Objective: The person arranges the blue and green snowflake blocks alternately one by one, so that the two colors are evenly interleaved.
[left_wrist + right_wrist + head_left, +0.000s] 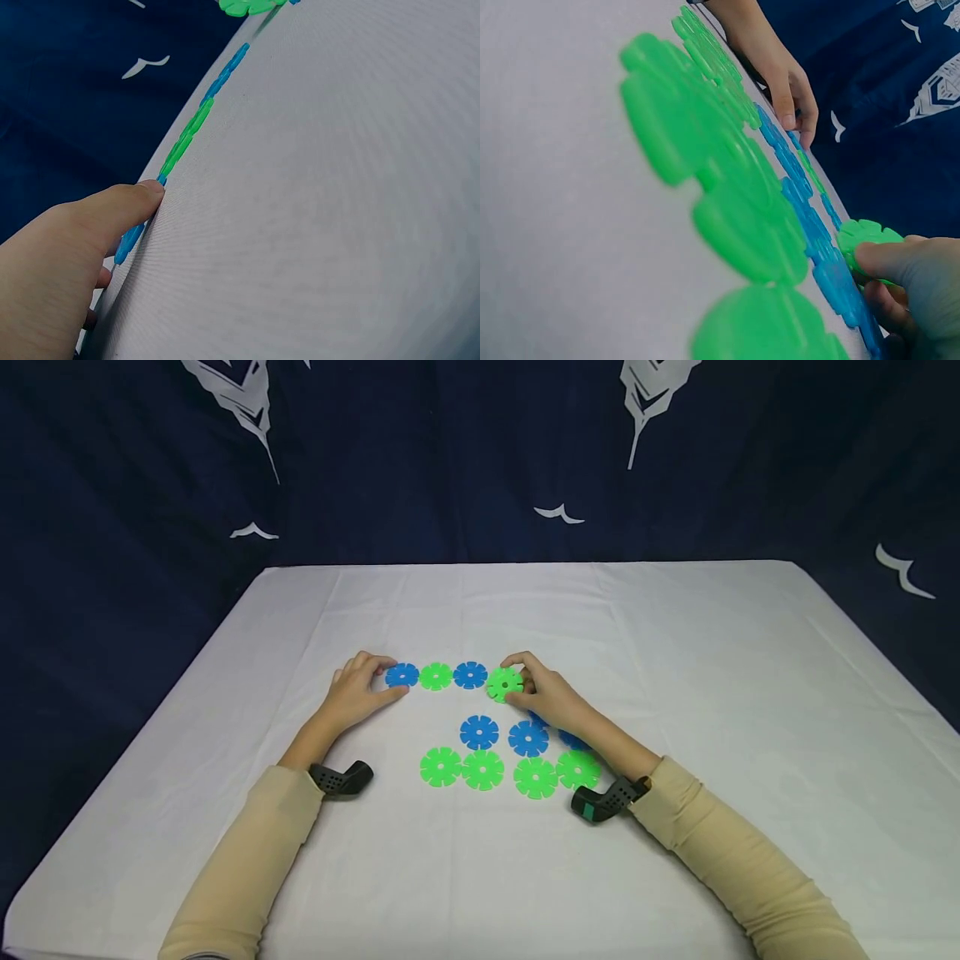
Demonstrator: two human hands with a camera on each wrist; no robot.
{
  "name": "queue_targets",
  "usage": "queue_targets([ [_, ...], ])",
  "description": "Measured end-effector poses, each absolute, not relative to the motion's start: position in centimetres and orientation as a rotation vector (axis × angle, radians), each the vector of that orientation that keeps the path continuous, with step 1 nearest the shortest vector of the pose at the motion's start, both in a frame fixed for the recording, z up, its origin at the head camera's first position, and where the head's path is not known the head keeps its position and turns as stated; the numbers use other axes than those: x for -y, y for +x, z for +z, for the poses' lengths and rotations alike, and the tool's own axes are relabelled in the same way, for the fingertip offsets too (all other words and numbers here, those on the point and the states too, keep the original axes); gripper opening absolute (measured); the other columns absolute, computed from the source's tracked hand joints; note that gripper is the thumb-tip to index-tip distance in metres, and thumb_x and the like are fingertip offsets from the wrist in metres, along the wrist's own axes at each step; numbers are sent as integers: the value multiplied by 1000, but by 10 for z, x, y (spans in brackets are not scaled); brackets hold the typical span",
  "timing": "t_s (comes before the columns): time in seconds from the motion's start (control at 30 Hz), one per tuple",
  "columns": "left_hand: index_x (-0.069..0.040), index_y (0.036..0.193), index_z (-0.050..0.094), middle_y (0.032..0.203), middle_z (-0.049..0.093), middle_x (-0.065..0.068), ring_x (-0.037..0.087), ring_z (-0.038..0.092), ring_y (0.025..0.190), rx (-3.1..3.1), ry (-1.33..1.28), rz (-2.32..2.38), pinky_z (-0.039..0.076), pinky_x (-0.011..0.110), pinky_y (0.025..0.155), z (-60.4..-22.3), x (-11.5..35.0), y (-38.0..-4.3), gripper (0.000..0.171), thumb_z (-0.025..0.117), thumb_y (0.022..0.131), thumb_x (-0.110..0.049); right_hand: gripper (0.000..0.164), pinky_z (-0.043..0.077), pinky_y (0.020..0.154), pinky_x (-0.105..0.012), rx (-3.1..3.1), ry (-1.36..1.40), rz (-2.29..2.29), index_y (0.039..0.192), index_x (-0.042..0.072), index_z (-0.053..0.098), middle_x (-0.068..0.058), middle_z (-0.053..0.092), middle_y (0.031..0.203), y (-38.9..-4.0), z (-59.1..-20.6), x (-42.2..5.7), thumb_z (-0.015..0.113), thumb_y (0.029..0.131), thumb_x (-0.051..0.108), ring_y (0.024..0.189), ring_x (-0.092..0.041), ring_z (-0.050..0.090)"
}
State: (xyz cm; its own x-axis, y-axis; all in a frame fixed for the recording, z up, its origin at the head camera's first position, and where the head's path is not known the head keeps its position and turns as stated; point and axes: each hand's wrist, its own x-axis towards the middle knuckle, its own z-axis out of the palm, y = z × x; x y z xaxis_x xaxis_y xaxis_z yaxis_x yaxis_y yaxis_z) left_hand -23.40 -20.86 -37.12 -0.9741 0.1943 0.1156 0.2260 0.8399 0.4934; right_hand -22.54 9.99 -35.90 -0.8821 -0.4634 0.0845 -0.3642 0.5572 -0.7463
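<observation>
Four notched plastic flower discs make a row in the head view: blue, green, blue, green. My left hand (351, 692) holds the blue disc (402, 674) at the row's left end, thumb on its near edge and fingers at its far edge. Beside it lie a green disc (436, 676) and another blue disc (470, 675). At the right end my right hand (553, 697) pinches a green disc (505, 684) between thumb and fingers. That green disc (866, 238) tilts up from the table in the right wrist view.
Nearer me lie more loose discs, with blue ones (479, 732) behind several green ones (482, 770). My right hand and forearm partly cover some blue ones. A white cloth (750, 693) covers the table, and a dark blue curtain (450, 460) hangs behind it.
</observation>
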Motion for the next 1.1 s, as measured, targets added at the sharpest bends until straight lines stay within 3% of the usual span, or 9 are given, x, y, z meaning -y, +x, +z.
queue_targets([
  [0.53,-8,124,50,111,47,11,26,41,104,2960,-342,-794,25,44,90,-369,208,-235,56,61,82,-42,47,34,65,-27,-2841,-613,-1103,134,8,43,-11,45,91,-236,-361,-99,56,89,13,74,-18,40],
  [0.87,-8,124,50,112,47,11,26,41,105,2963,-334,-791,25,44,90,-370,207,-234,56,61,82,-42,45,34,64,-27,-2836,-539,-1057,136,14,42,-11,40,101,-236,-362,-96,51,93,21,76,-18,40],
  [1.1,-8,124,50,113,47,12,27,41,105,2963,-332,-803,25,44,89,-369,207,-232,56,61,82,-42,48,33,65,-27,-2911,-564,-1003,133,9,46,-13,44,109,-237,-367,-95,53,90,30,79,-19,42],
])
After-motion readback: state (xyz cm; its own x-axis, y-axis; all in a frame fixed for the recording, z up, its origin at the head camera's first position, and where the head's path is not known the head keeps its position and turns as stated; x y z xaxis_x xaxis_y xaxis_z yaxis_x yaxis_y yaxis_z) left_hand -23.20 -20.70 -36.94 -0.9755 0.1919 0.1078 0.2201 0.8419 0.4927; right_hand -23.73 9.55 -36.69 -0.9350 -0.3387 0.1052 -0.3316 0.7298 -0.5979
